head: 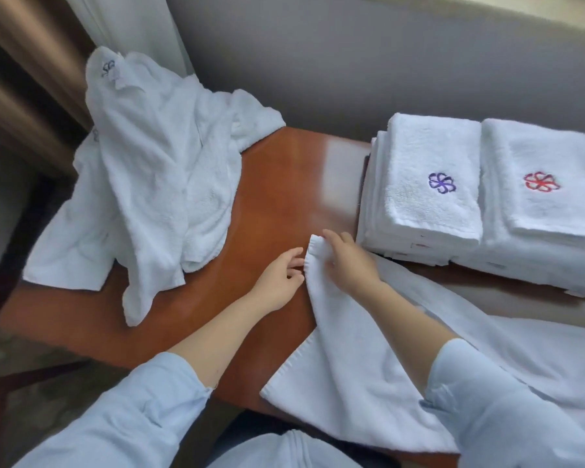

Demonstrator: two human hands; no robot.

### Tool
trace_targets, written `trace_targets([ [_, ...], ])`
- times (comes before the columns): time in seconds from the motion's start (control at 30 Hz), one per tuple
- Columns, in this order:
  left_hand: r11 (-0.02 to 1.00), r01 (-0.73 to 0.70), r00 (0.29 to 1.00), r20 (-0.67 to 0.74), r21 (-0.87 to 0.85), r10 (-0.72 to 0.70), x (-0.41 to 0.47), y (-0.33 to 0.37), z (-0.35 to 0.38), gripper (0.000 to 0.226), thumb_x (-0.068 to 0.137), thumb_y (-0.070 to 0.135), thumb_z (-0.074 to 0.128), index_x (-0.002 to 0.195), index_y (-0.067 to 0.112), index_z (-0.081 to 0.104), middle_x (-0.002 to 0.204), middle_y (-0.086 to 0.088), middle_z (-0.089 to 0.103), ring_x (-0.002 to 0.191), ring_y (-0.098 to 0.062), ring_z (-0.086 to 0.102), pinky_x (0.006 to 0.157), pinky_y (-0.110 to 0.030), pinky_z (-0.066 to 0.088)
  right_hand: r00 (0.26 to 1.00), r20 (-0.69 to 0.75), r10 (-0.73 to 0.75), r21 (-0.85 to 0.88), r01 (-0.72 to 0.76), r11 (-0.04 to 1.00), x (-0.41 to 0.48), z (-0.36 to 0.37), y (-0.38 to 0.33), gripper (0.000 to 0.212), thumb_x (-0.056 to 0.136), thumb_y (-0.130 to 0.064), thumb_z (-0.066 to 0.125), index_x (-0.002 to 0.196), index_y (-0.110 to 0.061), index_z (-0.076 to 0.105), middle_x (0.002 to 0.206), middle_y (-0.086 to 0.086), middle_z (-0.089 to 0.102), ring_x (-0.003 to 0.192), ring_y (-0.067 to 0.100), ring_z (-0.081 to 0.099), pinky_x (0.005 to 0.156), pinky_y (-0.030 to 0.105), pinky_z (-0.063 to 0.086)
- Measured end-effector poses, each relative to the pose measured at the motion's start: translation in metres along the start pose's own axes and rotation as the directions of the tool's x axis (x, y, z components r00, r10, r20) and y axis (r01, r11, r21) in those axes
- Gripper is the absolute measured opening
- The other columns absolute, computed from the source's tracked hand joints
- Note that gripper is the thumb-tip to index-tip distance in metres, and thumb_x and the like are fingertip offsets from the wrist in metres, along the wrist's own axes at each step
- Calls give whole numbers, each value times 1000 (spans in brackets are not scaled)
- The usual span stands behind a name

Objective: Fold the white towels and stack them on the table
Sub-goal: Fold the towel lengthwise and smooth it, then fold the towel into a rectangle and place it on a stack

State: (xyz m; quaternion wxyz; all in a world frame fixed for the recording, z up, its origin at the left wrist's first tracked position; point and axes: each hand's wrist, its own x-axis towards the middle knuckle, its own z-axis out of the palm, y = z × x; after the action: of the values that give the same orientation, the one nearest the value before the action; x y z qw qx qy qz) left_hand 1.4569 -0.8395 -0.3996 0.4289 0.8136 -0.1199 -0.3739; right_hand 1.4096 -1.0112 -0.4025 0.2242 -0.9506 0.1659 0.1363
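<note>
Where the right hand is held: the right hand [348, 261] is stretched forward over the tabletop [277, 184], knuckles up and wrist slightly bent, just in front of the nearer folded stack.
Right grip: clenched on the far corner [314, 249] of the flat towel [352, 383]. The corner is pinched between thumb and curled fingers and is raised off the wood in a rounded point.
Left hand: the left hand [277, 282] is held palm down and turned inward, just left of the raised corner. Its fingers are loosely spread and nearly straight.
Left grip: released, with nothing held. The fingertips are set at the stitched edge below the corner, though contact cannot be told.
Forearms: both are bared and angled inward toward the corner. The pale blue left sleeve [132, 417] and right sleeve [504, 417] are pushed back.
Flat towel: it is spread over the near right part of the tabletop, beneath the right forearm.
Unfolded towels: a crumpled heap [149, 184] is piled at the far left, and part of it is draped past the tabletop's left edge.
Folded stacks: two are set side by side at the far right, touching. The purple-emblem stack [419, 157] is placed nearer the hands and the red-emblem stack [541, 150] beyond it.
Backdrop: a grey upholstered back [352, 62] is seen behind the tabletop.
</note>
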Motion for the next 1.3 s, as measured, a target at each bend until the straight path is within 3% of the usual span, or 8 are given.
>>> trace_targets([
  [0.2,998,-23,998,54,-66,26,-4,2,4,52,95,0,53,143,16,43,124,-5,62,116,-14,58,101,-24,43,980,-196,26,123,-2,992,-22,-6,-8,19,92,-20,52,105,-15,64,100,-2,59,84,22,60,62,36,48],
  [0.37,993,-95,995,26,-75,97,-11,12,8,25,96,12,59,117,22,51,109,1,65,104,-10,61,83,-13,48,924,-380,37,221,52,974,-45,-37,-6,14,92,-20,55,103,-18,63,93,-11,55,76,8,51,61,28,33],
  [0.47,988,-150,986,75,42,146,-19,19,6,5,97,24,60,102,21,61,105,4,67,101,-14,62,89,-29,50,898,-440,11,246,109,963,-57,-58,-8,9,92,-19,56,98,-17,62,89,-13,51,73,7,47,61,27,32],
  [0.57,979,-166,984,91,119,155,-35,30,3,13,99,34,56,91,24,60,96,1,68,90,-16,62,80,-32,49,877,-480,-11,267,158,951,-70,-75,-9,5,92,-19,58,94,-16,60,89,-8,55,73,12,49,60,31,36],
  [0.87,941,-57,948,-276,334,156,-62,57,-20,24,101,39,43,88,20,50,75,4,56,69,-15,53,60,-31,39,873,-482,-68,173,171,970,-97,-96,-21,24,81,-17,62,103,-28,64,107,-10,63,92,17,60,66,28,35],
  [1.03,950,51,926,-372,307,70,-62,50,-23,23,100,36,43,86,20,50,79,0,60,74,-22,60,61,-34,41,807,-569,-157,68,236,969,-108,-88,-18,19,79,-15,66,94,-27,71,91,-13,63,91,12,55,61,26,32],
  [1.17,983,61,929,-371,171,7,-58,42,-24,21,100,35,47,86,20,54,83,2,62,71,-17,66,66,-36,58,882,-384,-274,146,351,925,-117,-81,-11,8,89,-26,65,83,-27,71,67,-16,51,64,4,45,56,28,35],
  [1.3,999,31,944,-328,-5,-31,-57,45,-24,20,101,32,48,88,20,59,91,-3,65,80,-20,68,66,-36,62,963,81,-257,531,177,828,-124,-73,-25,29,90,-39,63,81,-13,72,59,-13,62,53,1,55,56,26,44],
])
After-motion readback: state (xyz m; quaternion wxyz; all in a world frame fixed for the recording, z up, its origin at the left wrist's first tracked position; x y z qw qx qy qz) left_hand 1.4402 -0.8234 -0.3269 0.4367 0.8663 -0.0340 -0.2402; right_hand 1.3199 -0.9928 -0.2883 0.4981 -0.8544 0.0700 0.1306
